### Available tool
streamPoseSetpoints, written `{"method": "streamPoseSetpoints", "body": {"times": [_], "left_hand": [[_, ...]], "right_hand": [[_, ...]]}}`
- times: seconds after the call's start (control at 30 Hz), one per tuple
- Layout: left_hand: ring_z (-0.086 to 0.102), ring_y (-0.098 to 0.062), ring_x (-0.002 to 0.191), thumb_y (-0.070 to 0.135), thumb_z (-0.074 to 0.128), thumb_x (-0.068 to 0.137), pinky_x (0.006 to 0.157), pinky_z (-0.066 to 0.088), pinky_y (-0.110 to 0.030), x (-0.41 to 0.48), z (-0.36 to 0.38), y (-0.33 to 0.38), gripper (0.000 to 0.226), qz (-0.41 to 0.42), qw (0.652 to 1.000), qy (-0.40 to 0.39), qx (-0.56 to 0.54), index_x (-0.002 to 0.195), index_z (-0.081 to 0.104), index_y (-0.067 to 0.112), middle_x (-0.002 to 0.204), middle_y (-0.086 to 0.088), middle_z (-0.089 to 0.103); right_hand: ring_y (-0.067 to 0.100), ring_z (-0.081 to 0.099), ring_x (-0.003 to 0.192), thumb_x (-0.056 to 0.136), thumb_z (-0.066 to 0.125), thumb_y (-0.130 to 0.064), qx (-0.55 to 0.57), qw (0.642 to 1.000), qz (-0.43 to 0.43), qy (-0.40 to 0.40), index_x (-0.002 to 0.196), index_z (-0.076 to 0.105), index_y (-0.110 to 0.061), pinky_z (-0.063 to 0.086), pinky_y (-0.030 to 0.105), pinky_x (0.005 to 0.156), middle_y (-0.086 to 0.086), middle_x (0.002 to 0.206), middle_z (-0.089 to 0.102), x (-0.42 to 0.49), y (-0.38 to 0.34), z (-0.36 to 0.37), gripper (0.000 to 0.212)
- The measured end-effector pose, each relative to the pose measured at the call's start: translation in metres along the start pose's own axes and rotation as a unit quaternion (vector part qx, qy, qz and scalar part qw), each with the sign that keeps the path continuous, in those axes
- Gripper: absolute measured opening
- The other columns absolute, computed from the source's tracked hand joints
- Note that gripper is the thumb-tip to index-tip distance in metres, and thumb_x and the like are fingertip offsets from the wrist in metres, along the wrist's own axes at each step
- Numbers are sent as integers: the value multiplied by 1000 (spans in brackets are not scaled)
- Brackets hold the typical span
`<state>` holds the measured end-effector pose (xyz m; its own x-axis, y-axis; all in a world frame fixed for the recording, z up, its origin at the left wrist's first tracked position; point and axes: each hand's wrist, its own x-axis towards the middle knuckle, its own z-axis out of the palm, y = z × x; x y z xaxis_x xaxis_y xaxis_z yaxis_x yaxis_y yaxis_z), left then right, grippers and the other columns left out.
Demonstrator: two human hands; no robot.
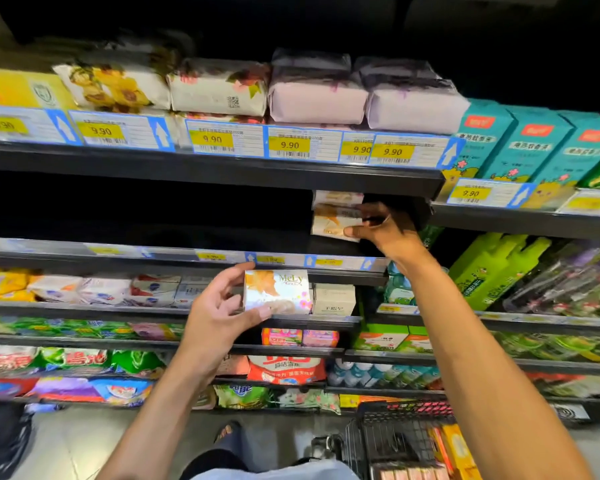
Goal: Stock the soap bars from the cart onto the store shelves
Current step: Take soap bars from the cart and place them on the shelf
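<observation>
Sits on the head, wide-angle, the only view. Faces forward and a little down, onto the store shelves (201,174), close enough that the left hand (219,313) and right hand (385,233) reach them mid-frame. Takes in both forearms rising from the bottom edge, the cart (395,441) at lower right, the floor (84,441) below. Bows shelf edges toward the borders.

The cart (406,441) runs off the bottom edge, and the middle shelf's price tags (271,260) blur.

2 bare forearms (160,403), dark trousers (219,459), 1 sandal (226,432)
</observation>
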<state>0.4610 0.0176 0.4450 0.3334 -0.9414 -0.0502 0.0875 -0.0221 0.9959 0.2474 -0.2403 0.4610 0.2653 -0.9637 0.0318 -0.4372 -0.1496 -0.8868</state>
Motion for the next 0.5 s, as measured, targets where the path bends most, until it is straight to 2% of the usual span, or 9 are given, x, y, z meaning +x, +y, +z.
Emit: {"method": "streamPoseSetpoints", "body": {"times": [0.1,0.2,0.3,0.4,0.43,0.5], "left_hand": [[71,-25,110,3,81,75,90,59,-35,-3,0,1,70,6,1000,-3,-2,136,56,28,126,-1,70],[71,-24,109,3,80,73,85,60,-31,-9,2,0,70,5,1000,-7,-6,135,56,26,121,5,72],[72,-23,108,3,81,73,82,59,-28,-11,5,0,71,-2,1000,-8,-10,136,57,26,118,6,73],[72,-22,107,1,81,75,81,59,-25,-10,8,2,71,-2,1000,-12,-8,136,56,27,119,0,73],[72,-22,107,-1,79,76,80,58,-24,-10,9,3,71,-4,1000,-15,-10,136,55,27,119,0,74],[72,-21,107,-4,77,79,79,58,-22,-9,12,6,71,-5,1000,-19,-17,139,53,25,118,1,74]], "right_hand": [[7,60,83,70,93,-20,-23,999,-7,30,115,66,-8,41,1,63,2,101,65,3,-1,0,54],[4,57,78,70,94,-23,-48,998,-6,41,108,64,-8,39,1,60,-2,92,62,0,-1,1,50],[13,62,84,72,92,-26,-22,999,-8,33,105,66,-9,47,15,71,3,96,66,-6,-4,-1,45],[12,66,96,83,84,-31,23,999,4,40,103,67,-17,49,29,85,-3,100,69,-27,-6,-9,29],[13,66,103,87,80,-33,1,998,-7,57,105,67,-20,50,30,90,-4,105,70,-43,-5,-11,25],[14,60,114,93,73,-31,-77,986,-102,105,112,66,-21,45,26,97,-3,117,66,-87,-6,-8,23]]}}
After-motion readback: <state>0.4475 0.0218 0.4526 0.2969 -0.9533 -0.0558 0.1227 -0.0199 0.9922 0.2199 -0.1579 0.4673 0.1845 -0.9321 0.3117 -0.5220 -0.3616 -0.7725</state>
